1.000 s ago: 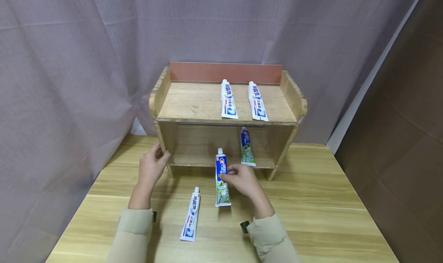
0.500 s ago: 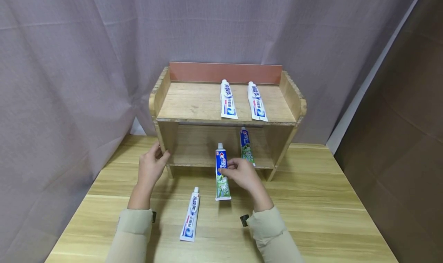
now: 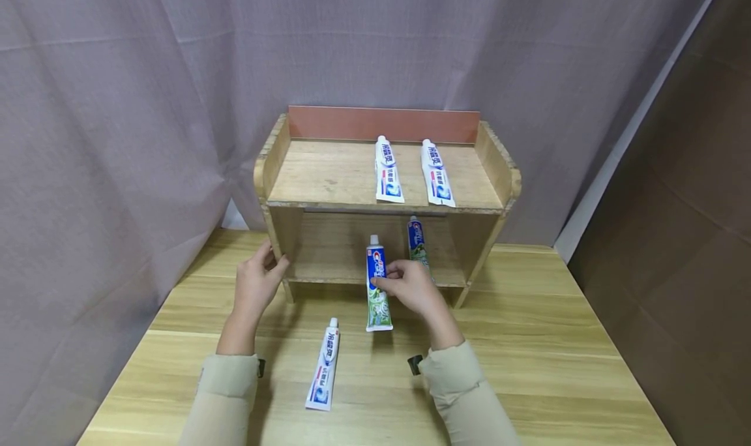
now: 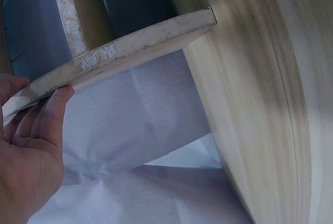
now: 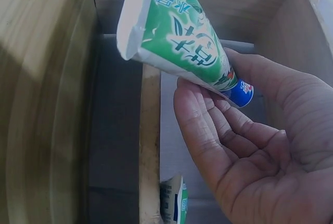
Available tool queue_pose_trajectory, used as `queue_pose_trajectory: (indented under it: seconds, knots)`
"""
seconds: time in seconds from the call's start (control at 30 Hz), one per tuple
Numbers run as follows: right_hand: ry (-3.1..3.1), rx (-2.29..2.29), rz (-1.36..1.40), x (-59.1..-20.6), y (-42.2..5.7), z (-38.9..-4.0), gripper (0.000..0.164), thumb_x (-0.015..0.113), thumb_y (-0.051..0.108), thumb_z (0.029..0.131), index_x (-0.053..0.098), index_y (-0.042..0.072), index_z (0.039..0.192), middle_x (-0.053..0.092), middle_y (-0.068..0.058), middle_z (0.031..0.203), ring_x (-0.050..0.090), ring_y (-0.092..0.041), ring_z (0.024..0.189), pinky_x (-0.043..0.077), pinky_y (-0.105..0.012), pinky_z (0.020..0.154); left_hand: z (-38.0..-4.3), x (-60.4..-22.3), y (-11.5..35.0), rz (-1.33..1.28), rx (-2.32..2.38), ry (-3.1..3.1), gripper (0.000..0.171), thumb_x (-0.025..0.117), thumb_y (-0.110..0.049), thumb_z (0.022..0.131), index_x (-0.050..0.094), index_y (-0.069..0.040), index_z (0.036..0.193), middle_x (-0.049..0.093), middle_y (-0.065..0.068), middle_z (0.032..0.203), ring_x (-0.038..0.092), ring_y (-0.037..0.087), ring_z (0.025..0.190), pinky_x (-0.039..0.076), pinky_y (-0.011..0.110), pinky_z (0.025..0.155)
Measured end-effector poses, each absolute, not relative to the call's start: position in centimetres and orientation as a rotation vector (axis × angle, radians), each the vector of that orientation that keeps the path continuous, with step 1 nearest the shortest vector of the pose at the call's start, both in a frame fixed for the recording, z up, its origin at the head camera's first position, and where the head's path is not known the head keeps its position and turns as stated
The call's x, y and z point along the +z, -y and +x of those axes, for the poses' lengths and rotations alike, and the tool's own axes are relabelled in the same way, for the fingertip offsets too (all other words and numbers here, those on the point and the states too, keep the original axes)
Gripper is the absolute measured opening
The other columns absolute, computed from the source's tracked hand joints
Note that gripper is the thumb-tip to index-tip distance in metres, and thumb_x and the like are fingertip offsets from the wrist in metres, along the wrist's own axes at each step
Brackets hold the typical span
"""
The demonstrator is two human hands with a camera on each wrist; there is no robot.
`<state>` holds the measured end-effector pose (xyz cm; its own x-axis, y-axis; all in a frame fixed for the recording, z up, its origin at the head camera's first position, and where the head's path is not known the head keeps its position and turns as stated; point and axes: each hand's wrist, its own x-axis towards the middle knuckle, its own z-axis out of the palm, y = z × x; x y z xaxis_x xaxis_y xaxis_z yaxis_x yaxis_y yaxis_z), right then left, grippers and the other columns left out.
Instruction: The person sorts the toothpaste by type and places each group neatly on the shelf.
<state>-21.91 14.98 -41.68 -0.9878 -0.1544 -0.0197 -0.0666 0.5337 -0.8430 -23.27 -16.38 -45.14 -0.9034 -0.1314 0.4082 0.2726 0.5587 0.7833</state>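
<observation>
My right hand (image 3: 415, 288) pinches a blue and green toothpaste tube (image 3: 378, 299) between thumb and fingers, its white cap pointing toward the shelf. The tube is held in front of the lower level of a wooden shelf (image 3: 328, 244). In the right wrist view its green crimped end (image 5: 171, 31) faces the camera. My left hand (image 3: 257, 280) grips the shelf's left side panel; in the left wrist view the thumb and fingers (image 4: 54, 114) lie on either side of the panel's edge (image 4: 151, 34). A similar blue and green tube (image 3: 417, 237) lies on the lower level, partly hidden behind my right hand.
Two white toothpaste tubes, a left one (image 3: 388, 172) and a right one (image 3: 437, 175), lie on the upper level. Another white tube (image 3: 324, 368) lies on the wooden table (image 3: 557, 341) between my forearms. A grey curtain (image 3: 375, 42) hangs behind the shelf.
My right hand has moved the held tube forward, toward the lower level, now covering more of the tube lying there. My left hand has stayed at the side panel.
</observation>
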Motion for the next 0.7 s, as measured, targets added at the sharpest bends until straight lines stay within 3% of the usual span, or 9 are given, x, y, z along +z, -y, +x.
queue_pose_trajectory:
  seconds: [0.2, 0.37, 0.57, 0.7]
  knots:
    - [-2.681, -1.437, -0.205, -41.4, -15.0, -22.6, 0.035, 0.081, 0.024, 0.086, 0.07, -0.002, 0.105, 0.072, -0.006, 0.083, 0.068, -0.018, 0.069, 0.061, -0.034, 0.065, -23.3, -45.2, 16.3, -0.119, -1.295, 2.361, 0.036, 0.069, -0.014, 0.095, 0.065, -0.01, 0.13, 0.069, 0.023, 0.117, 0.071, 0.038, 0.102, 0.061, 0.044, 0.084]
    - [-2.711, -1.416, -0.211, -41.2, -15.0, -23.1, 0.037, 0.081, 0.025, 0.085, 0.07, -0.003, 0.106, 0.073, -0.006, 0.083, 0.071, -0.025, 0.072, 0.06, -0.031, 0.062, -23.4, -45.1, 16.4, -0.114, -1.296, 2.355, 0.037, 0.07, -0.014, 0.094, 0.064, -0.01, 0.13, 0.068, 0.024, 0.118, 0.071, 0.038, 0.102, 0.061, 0.042, 0.084]
    - [-2.718, -1.394, -0.192, -41.1, -14.8, -23.6, 0.041, 0.08, 0.028, 0.086, 0.069, -0.004, 0.109, 0.073, -0.006, 0.084, 0.068, -0.017, 0.067, 0.06, -0.031, 0.063, -23.3, -45.1, 16.3, -0.121, -1.298, 2.363, 0.037, 0.069, -0.013, 0.094, 0.064, -0.009, 0.13, 0.067, 0.024, 0.119, 0.07, 0.039, 0.103, 0.061, 0.042, 0.085]
    - [-2.702, -1.416, -0.181, -40.9, -14.7, -24.0, 0.041, 0.081, 0.027, 0.085, 0.069, -0.005, 0.108, 0.073, -0.008, 0.084, 0.069, -0.02, 0.068, 0.061, -0.031, 0.064, -23.3, -45.1, 16.3, -0.125, -1.306, 2.365, 0.037, 0.068, -0.013, 0.095, 0.063, -0.008, 0.131, 0.067, 0.024, 0.12, 0.07, 0.039, 0.104, 0.061, 0.042, 0.085]
